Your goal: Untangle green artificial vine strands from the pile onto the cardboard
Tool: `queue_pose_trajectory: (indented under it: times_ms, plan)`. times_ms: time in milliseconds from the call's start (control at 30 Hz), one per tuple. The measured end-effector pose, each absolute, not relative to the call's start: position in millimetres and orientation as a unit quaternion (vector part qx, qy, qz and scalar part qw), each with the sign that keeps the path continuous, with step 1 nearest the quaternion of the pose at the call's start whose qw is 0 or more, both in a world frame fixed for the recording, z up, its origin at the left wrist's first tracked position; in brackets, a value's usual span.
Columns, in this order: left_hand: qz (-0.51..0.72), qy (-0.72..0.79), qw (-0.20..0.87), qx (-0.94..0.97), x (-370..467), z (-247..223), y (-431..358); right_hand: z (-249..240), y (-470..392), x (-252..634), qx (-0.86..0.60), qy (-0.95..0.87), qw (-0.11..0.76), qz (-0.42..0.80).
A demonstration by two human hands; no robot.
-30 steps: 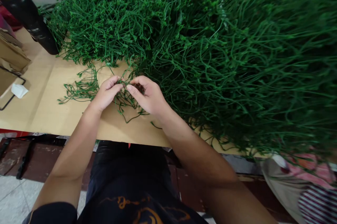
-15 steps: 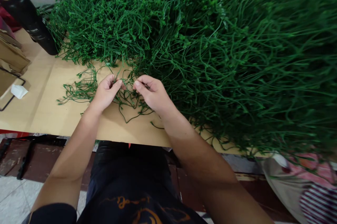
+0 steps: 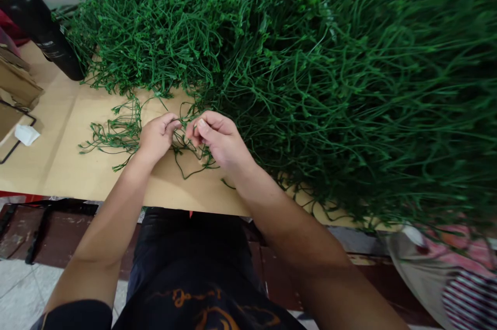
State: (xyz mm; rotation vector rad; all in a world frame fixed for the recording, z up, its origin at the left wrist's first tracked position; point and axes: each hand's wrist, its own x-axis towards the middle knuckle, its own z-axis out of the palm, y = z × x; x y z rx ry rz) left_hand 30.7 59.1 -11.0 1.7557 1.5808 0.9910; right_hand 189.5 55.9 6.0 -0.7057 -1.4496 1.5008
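My left hand [image 3: 156, 136] is closed in a pinch over the cardboard-coloured table top [image 3: 116, 185], with a thin green stem at its fingertips. Close beside it, my right hand [image 3: 217, 136] pinches thumb against forefinger on a green stem, mostly hidden by the fingers. A small gap separates the two hands. Left of my left hand lies a loose bunch of thin green stems [image 3: 112, 133] with small forked tips, perhaps artificial. More loose stems [image 3: 186, 156] lie tangled beneath and between my hands.
A large heap of green stems [image 3: 310, 87] covers the back and right. At the left stand a black bottle [image 3: 46, 30] and a cardboard box [image 3: 17, 79], near a crumpled white paper [image 3: 27, 134]. Striped fabric [image 3: 469, 299] shows at lower right.
My right hand's fingers have moved a little left, towards my left hand. My left hand has turned, its back now more upward. The loose bunch has shifted slightly left.
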Motion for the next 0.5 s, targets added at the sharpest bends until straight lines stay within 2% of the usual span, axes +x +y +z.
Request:
queue_pose_trajectory:
  times_ms: [200,367,500]
  plan:
    - [0.313,0.613,0.219,0.691,43,-6,53,9,53,190,-0.323,-0.648,0.415,0.551]
    - [0.29,0.623,0.214,0.694,50,-3,53,18,41,195,-0.349,-0.716,0.385,0.465]
    - [0.359,0.685,0.158,0.614,16,-13,68,47,8,203,-0.259,-0.793,0.316,0.452]
